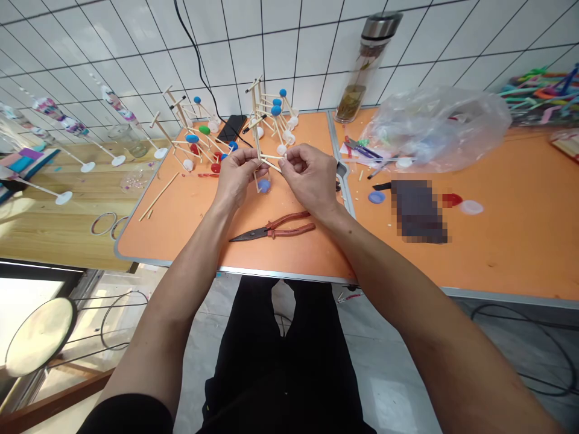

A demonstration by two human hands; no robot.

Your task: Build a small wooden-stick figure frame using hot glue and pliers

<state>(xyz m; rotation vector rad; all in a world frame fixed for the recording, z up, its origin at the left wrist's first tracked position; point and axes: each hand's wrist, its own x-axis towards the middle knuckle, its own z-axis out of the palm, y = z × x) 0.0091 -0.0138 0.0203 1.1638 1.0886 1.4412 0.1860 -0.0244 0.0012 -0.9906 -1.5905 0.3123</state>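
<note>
Fingers of my left hand (pixel 236 176) are closed in a pinch on a pale stick frame (pixel 272 157), close to a corner where sticks meet. My right hand (pixel 314 178) faces it, thumb and forefinger nipped together on the other end of the same short sticks. The frame sits between my two hands, above the worktop (pixel 181 232), with a rounded blue piece (pixel 264 185) showing just below my left fingers.

I reckon the joint is the weak point: if I press unevenly or twist one end, a stick could snap or its bond give way. A stick model with blue caps (pixel 276 110) stands close behind, overlapping my piece so that I can't tell which uprights belong to which; a careless lift might knock it. Another stick model (pixel 192 138) stands to the left, near enough for my left knuckles to catch.

Red-handled pliers (pixel 271 231) lie below my hands, where a dropping wrist could nudge them. Farther out are a lidded flask (pixel 354 90), a clear plastic bag (pixel 434 129) and a dark item (pixel 418 211) blurred into blocks. I can read no brand, label or lettering on any of these.
</note>
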